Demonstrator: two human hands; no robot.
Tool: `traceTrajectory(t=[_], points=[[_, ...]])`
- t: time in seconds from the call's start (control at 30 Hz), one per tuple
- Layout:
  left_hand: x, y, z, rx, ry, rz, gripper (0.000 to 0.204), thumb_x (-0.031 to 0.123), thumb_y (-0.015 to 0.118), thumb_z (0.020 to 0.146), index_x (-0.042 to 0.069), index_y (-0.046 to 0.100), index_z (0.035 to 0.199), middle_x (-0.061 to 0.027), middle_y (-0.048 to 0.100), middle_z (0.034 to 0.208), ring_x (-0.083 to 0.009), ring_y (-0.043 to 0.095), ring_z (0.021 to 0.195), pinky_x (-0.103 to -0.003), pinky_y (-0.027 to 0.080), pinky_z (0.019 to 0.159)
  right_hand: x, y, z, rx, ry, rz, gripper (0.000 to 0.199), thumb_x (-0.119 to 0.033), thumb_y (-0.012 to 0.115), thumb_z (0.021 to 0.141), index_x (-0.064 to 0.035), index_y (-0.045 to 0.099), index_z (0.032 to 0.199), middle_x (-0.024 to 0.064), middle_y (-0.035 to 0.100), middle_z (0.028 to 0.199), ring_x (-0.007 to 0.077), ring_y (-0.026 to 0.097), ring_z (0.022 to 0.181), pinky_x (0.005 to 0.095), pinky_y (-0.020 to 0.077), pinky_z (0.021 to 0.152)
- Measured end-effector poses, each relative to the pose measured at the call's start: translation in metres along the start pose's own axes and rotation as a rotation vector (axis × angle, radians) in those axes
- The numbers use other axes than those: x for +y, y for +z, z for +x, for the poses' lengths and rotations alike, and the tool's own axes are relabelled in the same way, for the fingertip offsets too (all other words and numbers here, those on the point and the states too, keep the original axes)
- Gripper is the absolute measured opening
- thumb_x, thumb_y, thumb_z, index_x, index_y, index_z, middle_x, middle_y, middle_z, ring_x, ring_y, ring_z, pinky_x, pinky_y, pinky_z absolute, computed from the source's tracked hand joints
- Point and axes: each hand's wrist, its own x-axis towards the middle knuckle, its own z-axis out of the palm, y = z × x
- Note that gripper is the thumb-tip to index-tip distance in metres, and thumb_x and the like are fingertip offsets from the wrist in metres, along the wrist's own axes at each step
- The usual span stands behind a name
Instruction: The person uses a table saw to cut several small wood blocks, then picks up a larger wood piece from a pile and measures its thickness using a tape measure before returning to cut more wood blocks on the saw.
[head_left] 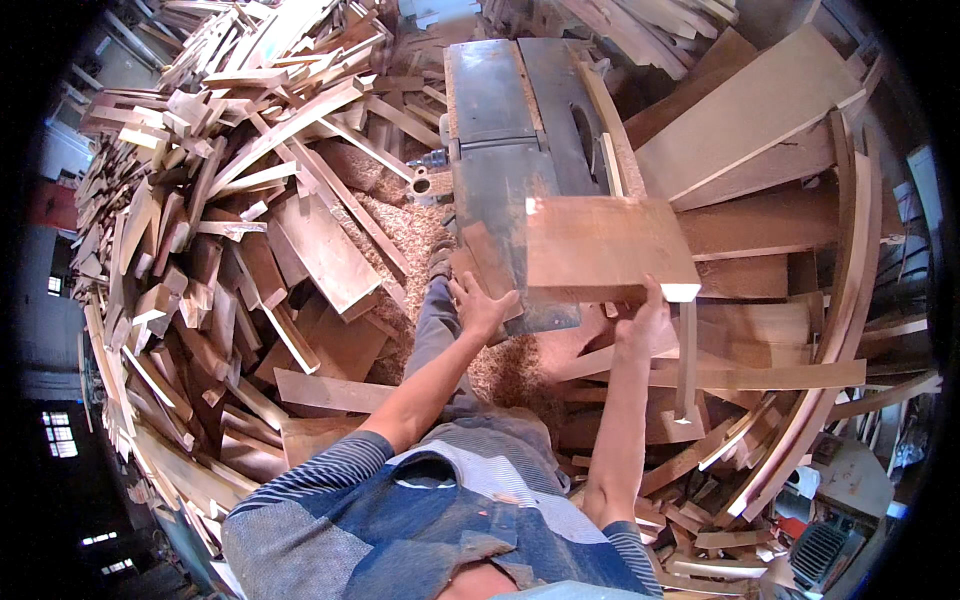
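My right hand (648,312) grips the near right corner of a wide, thick wooden board (608,242), fingers underneath out of sight. The board covers the right near part of the metal table (500,185) of a woodworking machine; whether it rests on it I cannot tell. At the table's left near edge, my left hand (484,308) spans the near end of a short wooden block (488,255), thumb on one side and fingers on the other. This block lies slightly tilted, apart from the wide board.
A high heap of offcuts (320,250) fills the left side. Wood shavings (400,235) cover the floor by the machine. Large planks (750,115) and long curved pieces (845,270) lie at the right. My shoe (441,258) stands beside the machine.
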Motion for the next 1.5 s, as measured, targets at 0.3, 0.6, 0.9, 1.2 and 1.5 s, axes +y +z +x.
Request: traceTrajectory(t=[0.3, 0.6, 0.9, 1.2, 1.5], points=[[-0.017, 0.012, 0.005, 0.046, 0.178, 0.009, 0.117, 0.049, 0.09, 0.073, -0.008, 0.024, 0.151, -0.035, 0.026, 0.153, -0.0526, 0.042, 0.137, -0.051, 0.042, 0.112, 0.147, 0.016, 0.06, -0.185, -0.52, -0.617, 0.036, -0.009, 0.079, 0.078, -0.015, 0.063, 0.11, 0.0061, 0.065, 0.105, 0.0247, 0.065, 0.092, 0.0462, 0.0599, 0.077], [-0.042, -0.001, 0.023, -0.003, 0.369, 0.039, 0.119, 0.05, 0.092, 0.067, -0.009, 0.027, 0.147, -0.0353, 0.032, 0.145, -0.052, 0.041, 0.135, -0.052, 0.041, 0.111, 0.156, -0.008, 0.112, -0.013, 0.327, 0.5, 0.029, -0.012, 0.072, 0.083, -0.0061, 0.068, 0.112, 0.0082, 0.071, 0.107, 0.0284, 0.069, 0.099, 0.0482, 0.0581, 0.086], [0.002, -0.009, 0.002, 0.057, 0.119, 0.084, 0.123, 0.052, 0.089, 0.068, -0.005, 0.022, 0.154, -0.0361, 0.019, 0.157, -0.0534, 0.041, 0.139, -0.054, 0.042, 0.112, 0.131, -0.035, 0.106, 0.134, 0.178, 0.042, 0.026, -0.014, 0.074, 0.088, -0.0079, 0.067, 0.113, 0.0051, 0.071, 0.094, 0.0218, 0.071, 0.083, 0.0397, 0.0622, 0.067], [0.0, -0.004, -0.009, 0.015, 0.043, 0.022, 0.122, 0.052, 0.09, 0.069, -0.005, 0.025, 0.155, -0.0381, 0.017, 0.159, -0.0523, 0.037, 0.143, -0.053, 0.038, 0.116, 0.114, -0.077, 0.121, 0.064, -0.446, -1.322, 0.025, -0.022, 0.069, 0.089, 0.0015, 0.074, 0.094, 0.0154, 0.073, 0.081, 0.0223, 0.071, 0.066, 0.039, 0.0586, 0.061], [0.063, 0.031, 0.003, -0.079, 1.014, 0.558, 0.095, 0.057, 0.083, 0.077, -0.002, 0.049, 0.143, -0.0274, 0.037, 0.156, -0.0482, 0.025, 0.152, -0.06, 0.02, 0.124, 0.059, -0.084, 0.123, -0.287, -1.022, -1.745, 0.047, -0.018, 0.071, 0.084, -0.0048, 0.066, 0.129, 0.0099, 0.059, 0.142, 0.0344, 0.049, 0.137, 0.0481, 0.0418, 0.113]])
